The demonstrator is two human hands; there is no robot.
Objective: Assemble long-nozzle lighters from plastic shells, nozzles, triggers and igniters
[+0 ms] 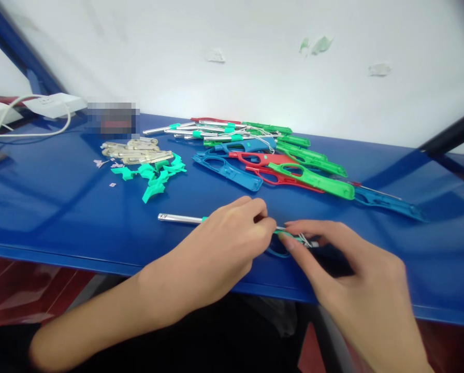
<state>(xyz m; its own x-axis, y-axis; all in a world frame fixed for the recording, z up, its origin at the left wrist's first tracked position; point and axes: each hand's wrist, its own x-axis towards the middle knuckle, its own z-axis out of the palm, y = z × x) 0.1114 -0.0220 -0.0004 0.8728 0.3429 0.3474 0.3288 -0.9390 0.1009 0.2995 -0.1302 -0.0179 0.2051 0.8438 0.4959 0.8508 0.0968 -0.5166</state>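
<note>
Lighter part: lies (182,219) near the front edge of the blue table (80,223), under and between both hands; its silver rod (172,218) sticks out to the left, a blue loop (277,253) shows below the fingertips.
Left hand: back of the hand (232,233) upward, fingers curled over the middle of the lighter part; fingertip contact is hidden, so its grasp cannot be told.
Right hand: thumb and forefinger (284,233) pinch the lighter part at its right end, beside white wires (304,239).
Handle pile: green handles (313,180), red handles (251,158) and blue handles (228,172) overlap beyond the hands.
Rods with tape: several silver rods (183,131), wrapped in green tape (198,134), lie at the rear left of the handles.
Tape pieces: loose green scraps (154,181) lie left of the handle pile.
Clear parts: yellowish plastic pieces (134,151) lie heaped just behind the scraps.
Left rear: a white cable (69,122) loops beside a white box (55,105).
</note>
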